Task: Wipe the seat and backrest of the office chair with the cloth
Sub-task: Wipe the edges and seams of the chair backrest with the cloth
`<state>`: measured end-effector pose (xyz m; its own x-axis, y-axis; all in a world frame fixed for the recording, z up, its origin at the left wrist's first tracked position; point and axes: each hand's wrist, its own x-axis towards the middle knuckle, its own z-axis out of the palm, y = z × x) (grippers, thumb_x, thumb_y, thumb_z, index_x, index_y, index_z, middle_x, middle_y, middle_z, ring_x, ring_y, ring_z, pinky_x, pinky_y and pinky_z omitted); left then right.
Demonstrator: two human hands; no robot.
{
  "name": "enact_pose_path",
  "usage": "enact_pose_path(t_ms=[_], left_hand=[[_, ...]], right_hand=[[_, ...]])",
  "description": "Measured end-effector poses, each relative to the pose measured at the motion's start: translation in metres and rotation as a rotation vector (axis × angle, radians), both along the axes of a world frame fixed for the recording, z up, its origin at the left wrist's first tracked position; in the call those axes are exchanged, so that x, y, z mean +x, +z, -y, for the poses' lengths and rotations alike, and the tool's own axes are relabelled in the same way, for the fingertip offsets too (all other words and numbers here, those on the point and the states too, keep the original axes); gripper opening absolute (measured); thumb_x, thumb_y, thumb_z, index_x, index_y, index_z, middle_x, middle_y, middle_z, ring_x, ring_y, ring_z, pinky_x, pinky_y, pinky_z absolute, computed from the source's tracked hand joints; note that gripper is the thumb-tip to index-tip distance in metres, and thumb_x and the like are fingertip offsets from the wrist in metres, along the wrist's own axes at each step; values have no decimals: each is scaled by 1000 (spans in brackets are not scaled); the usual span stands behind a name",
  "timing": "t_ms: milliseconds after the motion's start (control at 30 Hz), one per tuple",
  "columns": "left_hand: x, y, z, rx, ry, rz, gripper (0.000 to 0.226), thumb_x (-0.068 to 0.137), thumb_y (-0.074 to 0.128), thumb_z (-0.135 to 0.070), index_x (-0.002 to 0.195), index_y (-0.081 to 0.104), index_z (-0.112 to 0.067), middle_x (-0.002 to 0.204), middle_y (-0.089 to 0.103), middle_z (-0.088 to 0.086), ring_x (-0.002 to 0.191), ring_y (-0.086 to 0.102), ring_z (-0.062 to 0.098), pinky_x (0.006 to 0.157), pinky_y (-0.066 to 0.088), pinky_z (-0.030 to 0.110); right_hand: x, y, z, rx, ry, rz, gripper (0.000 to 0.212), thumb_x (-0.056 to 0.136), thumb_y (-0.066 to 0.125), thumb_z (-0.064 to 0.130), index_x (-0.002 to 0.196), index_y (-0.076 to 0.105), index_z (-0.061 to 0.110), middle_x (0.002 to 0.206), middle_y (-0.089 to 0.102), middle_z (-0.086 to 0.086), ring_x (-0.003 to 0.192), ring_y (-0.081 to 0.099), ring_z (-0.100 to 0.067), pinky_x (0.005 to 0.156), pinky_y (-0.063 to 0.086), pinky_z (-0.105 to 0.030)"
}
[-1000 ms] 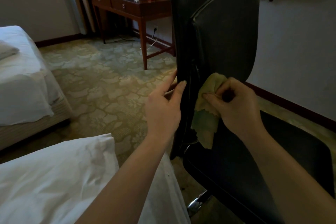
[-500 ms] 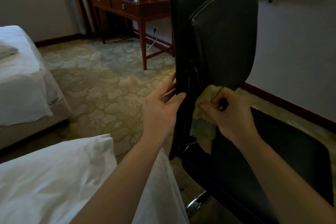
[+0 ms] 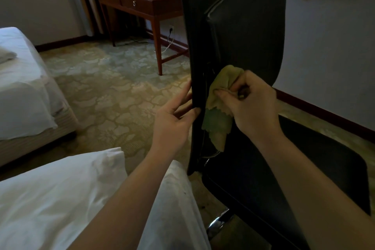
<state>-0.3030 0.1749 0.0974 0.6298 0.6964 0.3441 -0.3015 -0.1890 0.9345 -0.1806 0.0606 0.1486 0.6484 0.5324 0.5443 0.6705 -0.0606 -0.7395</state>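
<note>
Compared with half a second ago, we see the right hand (image 3: 253, 107) and the yellow-green cloth (image 3: 219, 111) higher up the black backrest (image 3: 243, 26), while the left hand (image 3: 172, 124) is at the same spot on the backrest's near edge. The top of the backrest runs out of view, our right forearm covers part of the seat (image 3: 314, 168), and the dim light swallows most detail on the dark upholstery. The left fingertips slip behind the edge, so we cannot see where they end. The left thumb lies on the front of that edge, pinching it against the fingers. The right hand's curled fingers bunch the cloth and press it to the lower backrest, a loose corner hanging toward the seat.
</note>
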Motion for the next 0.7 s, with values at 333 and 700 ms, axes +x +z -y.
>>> enact_pose_path(t_ms=[333,700], left_hand=[[5,-3,3,-28,5,45,64,92,61,13,134,55,-35,125,71,-9,120,66,14,94,55,23],[1,-5,-1,1,-7,4,69,91,64,13,136,55,-38,128,69,-13,121,65,12,94,57,28]], right_hand=[[12,-40,26,-163,37,-93,26,80,82,19,73,57,15,82,63,1,76,61,-6,68,47,-12],[13,-10,6,-121,-11,31,24,81,83,23,84,60,16,93,63,1,81,62,-5,70,51,-14]])
